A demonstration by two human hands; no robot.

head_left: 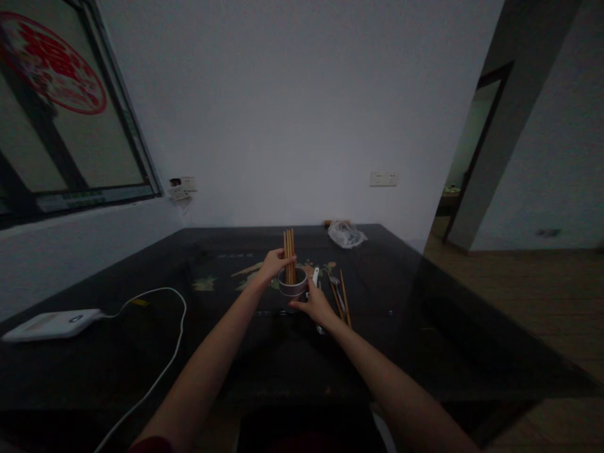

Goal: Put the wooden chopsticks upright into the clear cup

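My left hand [274,264] is closed on a bundle of several wooden chopsticks [289,248], which stand upright with their lower ends inside a grey cup [292,289]. Around the cup's right side and lower front, my right hand [315,303] grips it with thumb and fingers. Just beyond that hand lies a white-handled utensil [316,275], partly hidden. To the right, a metal spoon [336,286] rests among loose chopsticks [346,299] on the dark table.
A crumpled clear plastic bag [346,234] lies at the back of the dark table [401,340]. At the left is a white power bank-like device [54,325], its white cable [182,321] curving over the near edge. Wall sockets [384,179] sit above the table.
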